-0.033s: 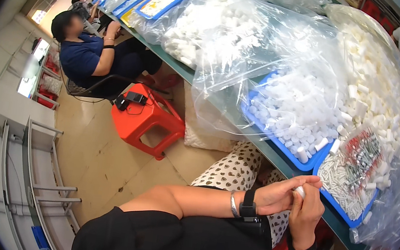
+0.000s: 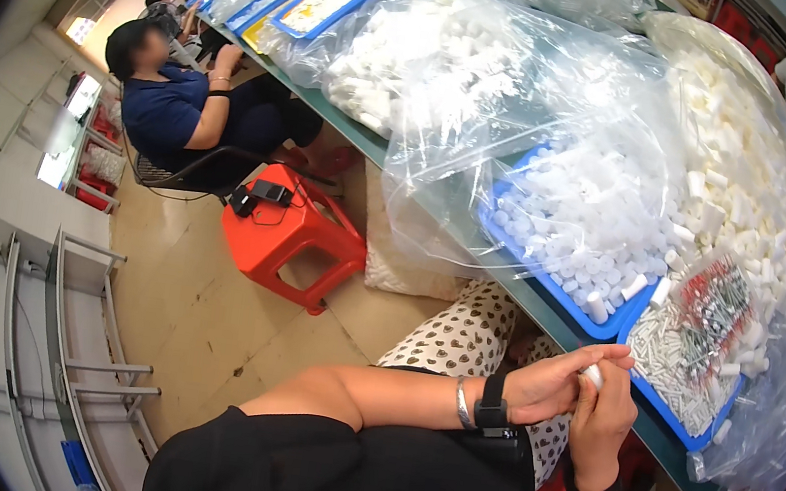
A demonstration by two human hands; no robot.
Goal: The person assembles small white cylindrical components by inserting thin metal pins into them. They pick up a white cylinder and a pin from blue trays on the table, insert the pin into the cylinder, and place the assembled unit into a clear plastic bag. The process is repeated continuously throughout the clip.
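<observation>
Above my lap, close to the table edge, my two hands meet around a small white cylinder (image 2: 593, 374). My left hand (image 2: 538, 389) reaches in with its fingers long and curved against the piece. From below, my right hand (image 2: 608, 408) grips it between thumb and bent fingers. Only the near end of the cylinder shows; the fingers hide the rest. Just beyond my hands lies a blue tray (image 2: 697, 443) of small metal pins (image 2: 669, 371), with a clear bag of red-and-silver parts (image 2: 718, 303) on top.
Another blue tray (image 2: 591, 323) holds translucent white caps (image 2: 583, 231). Heaps of white cylinders (image 2: 724, 140) and large clear plastic bags (image 2: 449, 193) cover the green table. A red stool (image 2: 290, 237) with black devices stands left, near a seated person (image 2: 172, 112).
The view has shifted very slightly. My hands keep almost the same pose, and a bit more of the white cylinder shows between them.
</observation>
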